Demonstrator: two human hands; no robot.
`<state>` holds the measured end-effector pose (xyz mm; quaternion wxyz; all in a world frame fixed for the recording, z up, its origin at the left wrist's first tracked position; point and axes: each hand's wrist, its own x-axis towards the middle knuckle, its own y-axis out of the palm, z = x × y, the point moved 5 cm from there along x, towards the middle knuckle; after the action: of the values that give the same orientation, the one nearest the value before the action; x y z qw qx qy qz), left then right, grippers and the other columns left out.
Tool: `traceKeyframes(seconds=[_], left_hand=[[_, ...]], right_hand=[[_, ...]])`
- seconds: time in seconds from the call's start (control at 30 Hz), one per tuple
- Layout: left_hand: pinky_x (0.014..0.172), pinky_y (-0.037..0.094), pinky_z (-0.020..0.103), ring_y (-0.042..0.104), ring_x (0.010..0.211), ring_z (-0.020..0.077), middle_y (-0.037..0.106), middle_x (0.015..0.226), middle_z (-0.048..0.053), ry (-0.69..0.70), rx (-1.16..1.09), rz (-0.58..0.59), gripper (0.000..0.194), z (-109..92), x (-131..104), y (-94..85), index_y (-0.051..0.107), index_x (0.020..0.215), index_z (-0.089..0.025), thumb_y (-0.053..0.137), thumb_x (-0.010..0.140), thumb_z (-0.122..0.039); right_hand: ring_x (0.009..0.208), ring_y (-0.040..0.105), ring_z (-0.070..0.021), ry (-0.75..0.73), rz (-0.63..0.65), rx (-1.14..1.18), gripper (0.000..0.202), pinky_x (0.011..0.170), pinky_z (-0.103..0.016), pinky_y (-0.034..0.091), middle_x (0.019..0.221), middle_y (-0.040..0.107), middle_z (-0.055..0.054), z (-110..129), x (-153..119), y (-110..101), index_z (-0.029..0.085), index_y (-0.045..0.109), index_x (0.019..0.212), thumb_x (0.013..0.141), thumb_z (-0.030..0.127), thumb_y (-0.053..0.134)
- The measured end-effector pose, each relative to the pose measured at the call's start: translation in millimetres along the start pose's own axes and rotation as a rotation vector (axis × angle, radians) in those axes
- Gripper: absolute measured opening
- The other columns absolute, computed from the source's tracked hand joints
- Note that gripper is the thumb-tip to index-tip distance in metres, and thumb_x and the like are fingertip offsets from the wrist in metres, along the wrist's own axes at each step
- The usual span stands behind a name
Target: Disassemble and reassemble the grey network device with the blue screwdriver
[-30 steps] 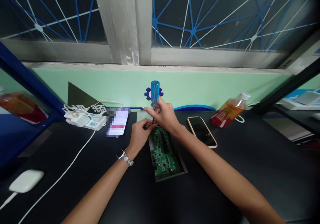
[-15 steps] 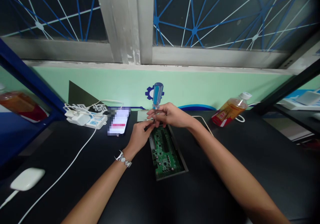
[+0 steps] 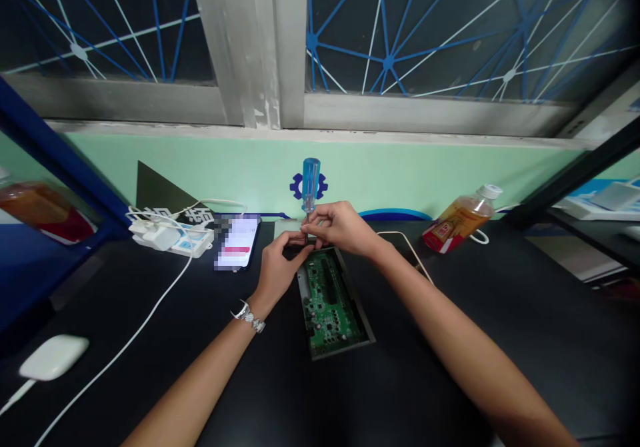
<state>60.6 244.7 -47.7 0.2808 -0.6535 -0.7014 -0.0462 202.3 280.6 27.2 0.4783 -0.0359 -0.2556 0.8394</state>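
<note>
Blue screwdriver (image 3: pixel 311 182) is held straighter than a moment ago, likely steadier, at circuit board (image 3: pixel 329 310)'s far end; shaft is pinched by right hand (image 3: pixel 345 226)'s fingers; left hand (image 3: pixel 278 264)'s grip can't be told.

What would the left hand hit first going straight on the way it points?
Most likely the right hand, whose fingers are at the shaft of the blue screwdriver, just beyond the fingertips of the left hand. The shaft itself could come first; depth is unclear here.
</note>
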Motion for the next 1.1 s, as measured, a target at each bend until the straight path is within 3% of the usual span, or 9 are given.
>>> traceKeyframes(seconds=[0.27, 0.5, 0.63, 0.77, 0.93, 1.1], left_hand=[[0.077, 0.056, 0.03, 0.07, 0.082, 0.0194, 0.074, 0.086, 0.004, -0.014, 0.057, -0.061, 0.017, 1.4, -0.4, 2.0, 0.067, 0.088, -0.019, 0.076, 0.083, -0.032], [0.077, 0.056, 0.031, 0.072, 0.082, 0.021, 0.077, 0.085, 0.005, -0.028, -0.013, -0.019, 0.013, 6.7, -0.2, 2.5, 0.072, 0.088, -0.018, 0.071, 0.086, -0.031], [0.083, 0.056, 0.033, 0.073, 0.088, 0.0227, 0.078, 0.092, 0.006, -0.045, -0.085, 0.081, 0.015, 9.4, 0.7, 2.3, 0.075, 0.092, -0.018, 0.067, 0.089, -0.03], [0.086, 0.055, 0.034, 0.073, 0.093, 0.0234, 0.078, 0.098, 0.006, -0.051, -0.076, 0.173, 0.017, 5.3, 2.0, 0.7, 0.075, 0.097, -0.017, 0.062, 0.093, -0.027], [0.082, 0.055, 0.034, 0.072, 0.09, 0.0231, 0.078, 0.1, 0.007, -0.027, -0.005, 0.218, 0.02, -2.1, 3.4, 0.1, 0.074, 0.099, -0.017, 0.056, 0.095, -0.025], [0.094, 0.053, 0.036, 0.071, 0.101, 0.0222, 0.076, 0.109, 0.007, 0.009, -0.065, 0.175, 0.021, -2.4, 0.7, 4.1, 0.069, 0.111, -0.02, 0.062, 0.093, -0.027]], right_hand=[[0.057, 0.063, -0.0133, -0.058, -0.162, -0.171, 0.017, 0.055, -0.026, 0.048, 0.068, 0.068, -0.002, 0.7, -0.1, 0.9, 0.019, 0.061, 0.073, 0.082, 0.03, 0.07], [0.062, 0.062, -0.0136, -0.057, -0.235, -0.217, 0.026, 0.055, -0.025, 0.044, 0.071, 0.067, -0.002, -3.0, 0.7, 3.1, 0.019, 0.059, 0.072, 0.08, 0.039, 0.074], [0.063, 0.065, -0.0127, 0.013, -0.071, -0.065, 0.032, 0.052, -0.025, 0.047, 0.097, 0.073, -0.007, 0.2, -1.0, 3.3, 0.017, 0.065, 0.097, 0.079, 0.042, 0.075], [0.069, 0.072, -0.0145, 0.082, 0.167, 0.168, 0.044, 0.049, -0.024, 0.05, 0.128, 0.066, -0.011, 4.6, -5.6, 6.3, 0.02, 0.06, 0.126, 0.087, 0.039, 0.068], [0.071, 0.074, -0.017, 0.071, 0.193, 0.147, 0.032, 0.051, -0.025, 0.051, 0.103, 0.075, -0.009, 2.3, -5.4, 5.5, 0.017, 0.068, 0.12, 0.093, 0.034, 0.06], [0.056, 0.069, -0.0135, 0.001, 0.056, 0.091, 0.022, 0.055, -0.028, 0.055, 0.089, 0.075, -0.006, -3.0, -1.5, 3.3, 0.015, 0.072, 0.098, 0.089, 0.034, 0.065]])
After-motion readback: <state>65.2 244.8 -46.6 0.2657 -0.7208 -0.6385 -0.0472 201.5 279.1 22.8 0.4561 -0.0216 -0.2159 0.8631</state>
